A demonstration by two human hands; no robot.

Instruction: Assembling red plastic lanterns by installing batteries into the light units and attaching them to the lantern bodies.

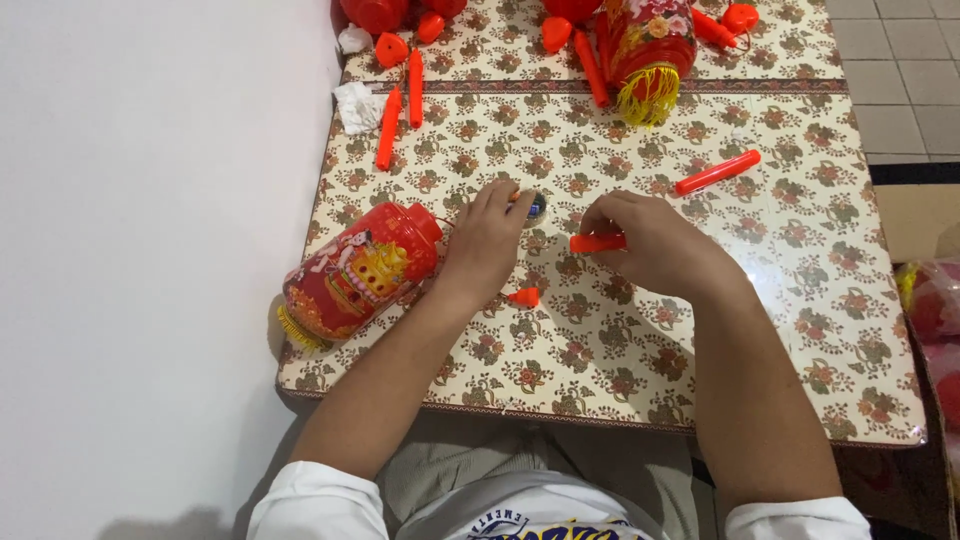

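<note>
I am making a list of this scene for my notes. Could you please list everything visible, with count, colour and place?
Lantern: one, red with yellow fringe, lying on its side by the left hand.
Second lantern: one, red, yellow tassel, far edge.
Loose orange sticks: about five, across the far half.
Orange cone cap: one, near the left wrist.
White tissue: crumpled, far left.
Table: floral cloth.
Left hand: fingertips on a small dark object.
Right hand: holds an orange stick.
</note>
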